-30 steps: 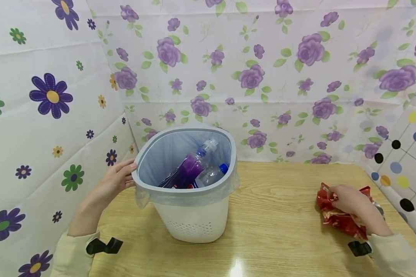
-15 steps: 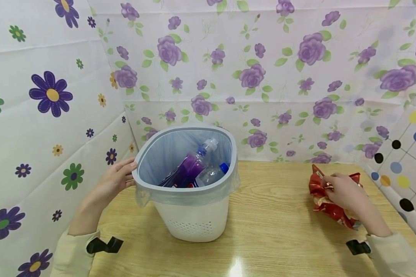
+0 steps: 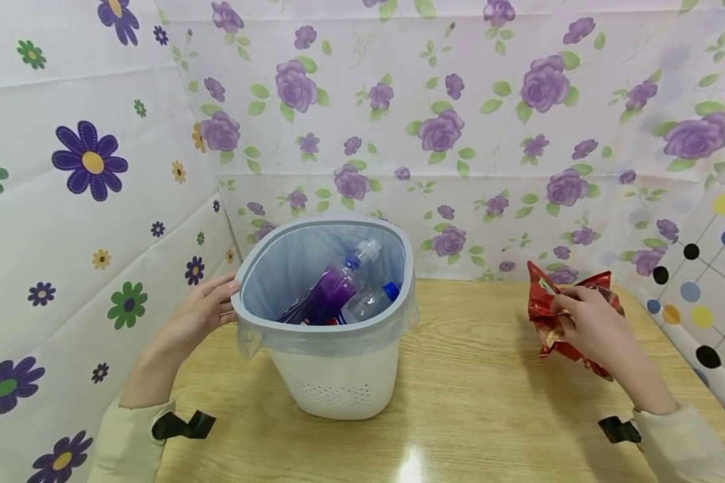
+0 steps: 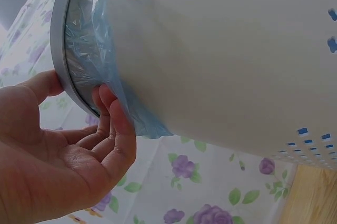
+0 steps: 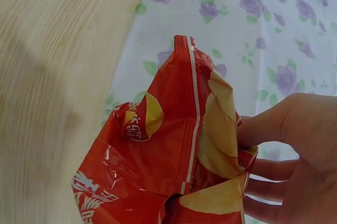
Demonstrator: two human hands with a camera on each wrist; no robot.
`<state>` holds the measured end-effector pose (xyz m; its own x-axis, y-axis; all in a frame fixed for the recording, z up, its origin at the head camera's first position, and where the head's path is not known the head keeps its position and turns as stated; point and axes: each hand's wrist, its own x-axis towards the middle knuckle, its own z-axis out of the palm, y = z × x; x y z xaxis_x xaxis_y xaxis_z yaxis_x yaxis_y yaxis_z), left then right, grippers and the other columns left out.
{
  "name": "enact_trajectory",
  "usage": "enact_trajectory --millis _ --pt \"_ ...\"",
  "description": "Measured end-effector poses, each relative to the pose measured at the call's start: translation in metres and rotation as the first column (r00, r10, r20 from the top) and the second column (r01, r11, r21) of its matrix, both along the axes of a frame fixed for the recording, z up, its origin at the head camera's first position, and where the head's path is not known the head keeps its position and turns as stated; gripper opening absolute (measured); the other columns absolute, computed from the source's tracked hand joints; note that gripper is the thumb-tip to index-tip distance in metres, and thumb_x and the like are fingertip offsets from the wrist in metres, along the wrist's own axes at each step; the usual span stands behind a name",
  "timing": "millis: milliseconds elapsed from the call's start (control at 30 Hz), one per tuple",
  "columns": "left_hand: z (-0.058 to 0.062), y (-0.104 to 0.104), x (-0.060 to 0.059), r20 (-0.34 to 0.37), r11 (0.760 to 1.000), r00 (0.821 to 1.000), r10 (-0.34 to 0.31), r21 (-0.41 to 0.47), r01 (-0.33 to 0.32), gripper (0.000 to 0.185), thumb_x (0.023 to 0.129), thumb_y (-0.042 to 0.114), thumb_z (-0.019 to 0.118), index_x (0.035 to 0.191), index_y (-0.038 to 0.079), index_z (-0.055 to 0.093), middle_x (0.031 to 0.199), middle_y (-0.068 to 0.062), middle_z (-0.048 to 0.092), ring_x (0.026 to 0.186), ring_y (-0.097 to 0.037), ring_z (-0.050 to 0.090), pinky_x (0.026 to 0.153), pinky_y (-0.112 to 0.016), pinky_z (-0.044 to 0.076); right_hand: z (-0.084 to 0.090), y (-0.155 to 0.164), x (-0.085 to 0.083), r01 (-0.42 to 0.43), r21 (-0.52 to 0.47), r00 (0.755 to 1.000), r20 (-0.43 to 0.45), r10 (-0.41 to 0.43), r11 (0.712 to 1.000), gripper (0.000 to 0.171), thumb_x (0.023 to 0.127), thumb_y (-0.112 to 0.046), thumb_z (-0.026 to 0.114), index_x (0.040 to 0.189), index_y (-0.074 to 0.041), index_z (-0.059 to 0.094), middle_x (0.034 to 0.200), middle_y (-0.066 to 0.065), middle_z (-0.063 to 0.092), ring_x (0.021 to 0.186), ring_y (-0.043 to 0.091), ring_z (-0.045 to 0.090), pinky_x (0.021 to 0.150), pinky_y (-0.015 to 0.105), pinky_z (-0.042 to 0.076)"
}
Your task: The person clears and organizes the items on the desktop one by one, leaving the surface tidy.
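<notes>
Head view. We list a white bin [image 3: 332,376] with a grey rim and a pale blue liner, standing on a wooden table [image 3: 477,396]. Inside it lie a purple bottle [image 3: 332,292] and a clear bottle [image 3: 368,303] with a blue cap. Our left hand [image 3: 202,312] sits at the bin's 9 o'clock, fingers lying straight against the rim. Our right hand [image 3: 580,322] is at the bin's 3 o'clock, well apart from it, clutching a crumpled red snack bag [image 3: 550,308] that is lifted clear of the table. Flowered sheets [image 3: 459,121] stand behind and to the left; a dotted sheet [image 3: 707,282] stands at the right.

Left wrist view. Shown only here: the thumb of the left hand [image 4: 58,166] lies on the outer edge of the grey rim, and the fingers [image 4: 113,124] rest relaxed under it, touching the liner's overhang on the bin [image 4: 237,61]. Small perforations dot the bin's lower wall. The bottles are out of sight.

Right wrist view. Shown only here: the snack bag [image 5: 174,155] bears yellow crisp pictures and white lettering. The fingers and thumb of the right hand [image 5: 295,166] pinch its right edge. The table [image 5: 52,77] is blurred at 9 o'clock.
</notes>
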<state>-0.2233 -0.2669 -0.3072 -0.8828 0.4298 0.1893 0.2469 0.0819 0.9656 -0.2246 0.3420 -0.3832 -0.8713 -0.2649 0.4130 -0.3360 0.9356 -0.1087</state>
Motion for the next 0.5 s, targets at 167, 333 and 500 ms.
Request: enact_trajectory --millis 167,333,500 --pt "-0.001 -0.001 0.0 -0.01 1.0 1.0 -0.012 0.005 0.012 0.044 0.106 0.019 0.035 0.143 -0.003 0.039 0.116 0.003 0.067 0.102 -0.009 0.067 0.085 -0.022 0.055 0.002 -0.006 0.001 -0.051 -0.007 0.994 -0.098 0.05 0.999 0.017 0.075 0.002 0.073 0.086 -0.01 0.068 0.111 0.028 0.06 0.101 0.046 0.052 0.082 0.063 0.045" --pt "-0.001 -0.001 0.0 -0.003 1.0 1.0 -0.004 0.001 0.004 0.046 0.106 0.02 0.035 0.144 -0.005 0.036 0.116 0.004 0.067 0.102 -0.008 0.066 0.085 -0.022 0.055 0.005 -0.013 0.001 -0.099 -0.004 0.966 -0.241 0.095 0.995 0.022 0.072 0.005 0.076 0.086 -0.009 0.066 0.108 0.025 0.06 0.1 0.044 0.054 0.08 0.06 0.047" --pt "0.0 0.001 0.001 0.011 1.0 1.0 0.017 -0.02 -0.017 0.054 0.106 0.022 0.035 0.146 -0.013 0.026 0.116 0.006 0.066 0.103 -0.007 0.066 0.086 -0.021 0.054 0.011 -0.019 0.002 -0.139 -0.008 0.934 -0.332 0.129 0.99 0.027 0.07 0.007 0.077 0.089 -0.009 0.065 0.112 0.024 0.059 0.103 0.042 0.053 0.079 0.058 0.048"
